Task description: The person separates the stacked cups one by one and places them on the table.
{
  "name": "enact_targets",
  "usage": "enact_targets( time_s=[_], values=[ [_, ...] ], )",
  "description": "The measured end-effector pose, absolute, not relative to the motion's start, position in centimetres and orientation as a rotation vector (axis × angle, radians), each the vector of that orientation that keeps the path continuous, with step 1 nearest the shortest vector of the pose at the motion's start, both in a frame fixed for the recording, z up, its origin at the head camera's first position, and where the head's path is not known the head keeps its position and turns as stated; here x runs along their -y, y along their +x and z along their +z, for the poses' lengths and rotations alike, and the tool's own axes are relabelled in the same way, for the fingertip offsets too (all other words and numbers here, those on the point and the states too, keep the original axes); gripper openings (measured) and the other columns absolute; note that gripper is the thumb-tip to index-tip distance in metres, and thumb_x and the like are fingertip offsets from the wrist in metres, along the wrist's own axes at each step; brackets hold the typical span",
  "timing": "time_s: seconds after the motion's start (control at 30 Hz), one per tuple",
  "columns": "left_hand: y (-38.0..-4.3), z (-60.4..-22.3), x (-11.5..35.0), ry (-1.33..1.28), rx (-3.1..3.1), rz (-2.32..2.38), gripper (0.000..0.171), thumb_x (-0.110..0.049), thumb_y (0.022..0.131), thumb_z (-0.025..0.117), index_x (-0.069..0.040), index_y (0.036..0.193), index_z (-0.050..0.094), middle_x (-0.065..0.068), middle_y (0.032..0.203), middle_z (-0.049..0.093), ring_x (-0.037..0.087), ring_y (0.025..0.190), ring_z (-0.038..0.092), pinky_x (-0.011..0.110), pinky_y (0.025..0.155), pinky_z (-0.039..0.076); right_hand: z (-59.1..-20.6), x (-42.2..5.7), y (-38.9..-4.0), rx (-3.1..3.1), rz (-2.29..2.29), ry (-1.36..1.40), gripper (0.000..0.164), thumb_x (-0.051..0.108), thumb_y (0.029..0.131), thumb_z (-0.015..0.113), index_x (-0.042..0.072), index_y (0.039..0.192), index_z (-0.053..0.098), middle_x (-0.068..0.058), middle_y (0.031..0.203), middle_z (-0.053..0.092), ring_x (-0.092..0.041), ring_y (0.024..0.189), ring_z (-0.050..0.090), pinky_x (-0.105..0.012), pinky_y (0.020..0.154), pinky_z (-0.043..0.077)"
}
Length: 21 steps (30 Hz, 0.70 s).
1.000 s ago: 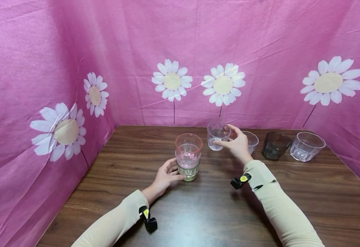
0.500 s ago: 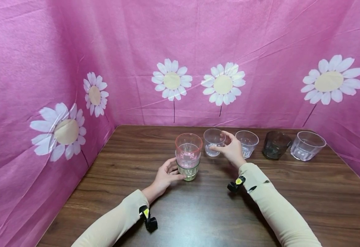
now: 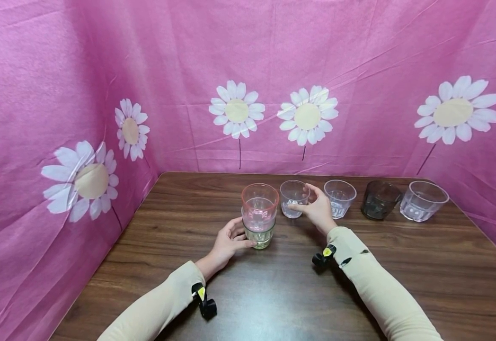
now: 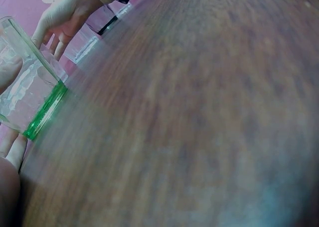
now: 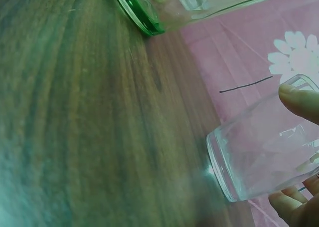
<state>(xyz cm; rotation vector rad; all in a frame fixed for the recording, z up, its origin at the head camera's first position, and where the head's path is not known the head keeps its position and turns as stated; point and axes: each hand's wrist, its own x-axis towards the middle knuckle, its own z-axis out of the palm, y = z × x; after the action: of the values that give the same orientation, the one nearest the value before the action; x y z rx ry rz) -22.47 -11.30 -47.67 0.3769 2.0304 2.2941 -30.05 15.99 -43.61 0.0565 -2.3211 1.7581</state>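
A nested stack of cups stands upright on the table: a green-tinted cup (image 3: 260, 238) at the bottom, and a pink-rimmed cup (image 3: 260, 198) on top. A clear rim shows between them. My left hand (image 3: 226, 244) grips the bottom cup, thumb across its front and fingers round its left side. Just right of the stack, my right hand (image 3: 318, 207) holds a clear cup (image 3: 291, 195) between thumb and fingers. In the right wrist view that clear cup (image 5: 259, 147) is upright, its base at the tabletop; some of its far side is hidden.
Right of my right hand stand another clear cup (image 3: 340, 196), a dark smoky cup with a handle (image 3: 377, 203) and a wider clear cup (image 3: 422, 201), in a row along the back of the wooden table (image 3: 273, 293). A pink flowered curtain (image 3: 358, 57) hangs behind and beside the table.
My right hand has brought the clear cup down and slightly left onto the table, uncovering the clear cup behind it. My left hand and the stack have stayed put.
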Motion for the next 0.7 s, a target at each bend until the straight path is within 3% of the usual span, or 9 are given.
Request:
enact_targets(
  time_s=[0.17, 0.27, 0.4, 0.57, 0.7],
  values=[
    [-22.6, -47.7, 11.3, 0.378, -2.032, 2.293, 0.073, 0.015, 0.074, 0.077, 0.009, 0.139, 0.045, 0.025, 0.128, 0.059, 0.027, 0.114, 0.059, 0.035, 0.096, 0.05, -43.6, -15.8, -30.0, 2.317, 1.765, 0.049, 0.09, 0.006, 0.069, 0.09, -0.007, 0.144, 0.043, -0.026, 0.132, 0.056, -0.036, 0.115, 0.056, -0.016, 0.085, 0.046],
    [-22.6, -47.8, 11.3, 0.383, -2.034, 2.291, 0.072, 0.014, 0.074, 0.078, 0.009, 0.139, 0.045, 0.024, 0.128, 0.06, 0.027, 0.114, 0.059, 0.035, 0.096, 0.051, -43.6, -15.6, -30.0, 2.308, 1.771, 0.027, 0.092, 0.004, 0.069, 0.09, -0.007, 0.146, 0.041, -0.028, 0.135, 0.053, -0.039, 0.12, 0.053, -0.029, 0.096, 0.047],
    [-22.6, -47.9, 11.3, 0.388, -2.036, 2.287, 0.072, 0.013, 0.075, 0.079, 0.009, 0.138, 0.045, 0.024, 0.128, 0.06, 0.027, 0.113, 0.059, 0.036, 0.096, 0.051, -43.6, -15.2, -29.7, 2.263, 1.787, 0.034, 0.099, 0.007, 0.067, 0.091, -0.008, 0.147, 0.035, -0.03, 0.143, 0.043, -0.042, 0.129, 0.045, -0.044, 0.109, 0.039],
    [-22.6, -47.8, 11.3, 0.374, -2.028, 2.288, 0.072, 0.014, 0.075, 0.078, 0.008, 0.139, 0.045, 0.024, 0.129, 0.059, 0.026, 0.113, 0.059, 0.034, 0.096, 0.051, -42.7, -15.0, -29.1, 2.201, 1.822, 0.065, 0.107, 0.003, 0.066, 0.089, -0.01, 0.15, 0.026, -0.032, 0.148, 0.03, -0.042, 0.139, 0.03, -0.045, 0.117, 0.026],
    [-22.6, -47.8, 11.3, 0.374, -2.032, 2.294, 0.072, 0.014, 0.075, 0.078, 0.008, 0.139, 0.045, 0.024, 0.128, 0.06, 0.026, 0.113, 0.059, 0.034, 0.095, 0.051, -41.5, -15.0, -28.8, 2.179, 1.89, 0.097, 0.105, -0.002, 0.072, 0.084, -0.007, 0.154, 0.018, -0.029, 0.153, 0.026, -0.038, 0.144, 0.024, -0.044, 0.12, 0.019]
  ],
)
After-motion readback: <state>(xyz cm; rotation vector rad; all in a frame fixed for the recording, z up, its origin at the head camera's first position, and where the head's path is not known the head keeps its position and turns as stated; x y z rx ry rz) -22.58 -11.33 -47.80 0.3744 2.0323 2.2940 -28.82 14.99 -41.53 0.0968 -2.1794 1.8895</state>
